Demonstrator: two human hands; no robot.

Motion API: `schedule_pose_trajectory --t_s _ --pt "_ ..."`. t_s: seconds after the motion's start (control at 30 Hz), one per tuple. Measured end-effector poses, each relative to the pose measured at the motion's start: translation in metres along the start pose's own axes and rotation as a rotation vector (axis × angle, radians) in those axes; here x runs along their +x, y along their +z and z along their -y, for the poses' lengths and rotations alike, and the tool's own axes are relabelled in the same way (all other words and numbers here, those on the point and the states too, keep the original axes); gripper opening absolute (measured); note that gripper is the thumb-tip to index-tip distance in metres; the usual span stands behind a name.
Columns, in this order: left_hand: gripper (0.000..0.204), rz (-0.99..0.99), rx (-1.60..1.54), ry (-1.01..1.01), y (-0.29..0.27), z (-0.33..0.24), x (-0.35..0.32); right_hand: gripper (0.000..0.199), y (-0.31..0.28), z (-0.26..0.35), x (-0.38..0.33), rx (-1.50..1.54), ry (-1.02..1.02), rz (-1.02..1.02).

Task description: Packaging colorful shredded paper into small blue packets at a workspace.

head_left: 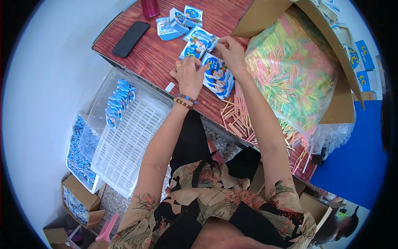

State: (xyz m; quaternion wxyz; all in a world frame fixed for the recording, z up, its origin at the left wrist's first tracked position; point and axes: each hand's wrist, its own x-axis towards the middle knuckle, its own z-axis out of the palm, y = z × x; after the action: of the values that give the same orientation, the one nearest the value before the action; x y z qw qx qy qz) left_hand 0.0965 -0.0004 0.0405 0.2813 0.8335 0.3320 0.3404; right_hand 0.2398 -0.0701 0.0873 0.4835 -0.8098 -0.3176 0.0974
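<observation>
Both my hands are at a small blue-and-white printed packet [195,45] over the dark red wooden table [163,56]. My left hand [190,76], with two beaded bracelets at the wrist, has its fingers bent around the packet's near end. At its right side, the thumb and fingers of my right hand [233,54] pinch the edge; the exact grip is partly hidden. Beneath and nearer to me lie overlapping packets [217,76] of the same kind. Several more packets [170,29] form a loose pile beyond my hands.
To the right, a cardboard box [265,16] holds a clear bag of thin pastel sticks [290,70]; loose sticks [238,118] spill across the table. A black phone [131,39] and a red cylinder [150,8] lie left. White plastic baskets [124,153] with packets stand beside the table.
</observation>
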Motion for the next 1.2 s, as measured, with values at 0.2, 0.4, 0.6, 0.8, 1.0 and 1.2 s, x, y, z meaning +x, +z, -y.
schedule_pose_trajectory --t_s 0.2,0.4,0.6,0.8,1.0,1.2 --pt "0.023 -0.129 -0.056 0.137 -0.006 -0.003 -0.002 0.027 -0.036 -0.014 -0.029 0.038 -0.092 0.041" --pt "0.017 -0.110 -0.255 0.065 -0.012 -0.018 -0.011 0.013 -0.054 -0.014 -0.056 0.159 -0.018 0.086" --pt "0.020 0.089 -0.513 0.073 -0.014 -0.027 -0.007 0.017 -0.064 -0.004 -0.070 0.045 -0.134 0.120" --pt "0.012 -0.125 -0.314 0.161 -0.017 -0.023 -0.009 0.034 -0.068 -0.013 -0.078 -0.266 -0.261 -0.053" --pt "0.009 -0.032 -0.315 0.344 -0.029 -0.030 -0.013 0.032 -0.056 -0.006 -0.083 0.000 -0.358 -0.099" --pt "0.018 -0.083 -0.213 0.322 -0.014 -0.019 -0.008 0.014 -0.049 0.006 -0.082 -0.097 -0.294 -0.087"
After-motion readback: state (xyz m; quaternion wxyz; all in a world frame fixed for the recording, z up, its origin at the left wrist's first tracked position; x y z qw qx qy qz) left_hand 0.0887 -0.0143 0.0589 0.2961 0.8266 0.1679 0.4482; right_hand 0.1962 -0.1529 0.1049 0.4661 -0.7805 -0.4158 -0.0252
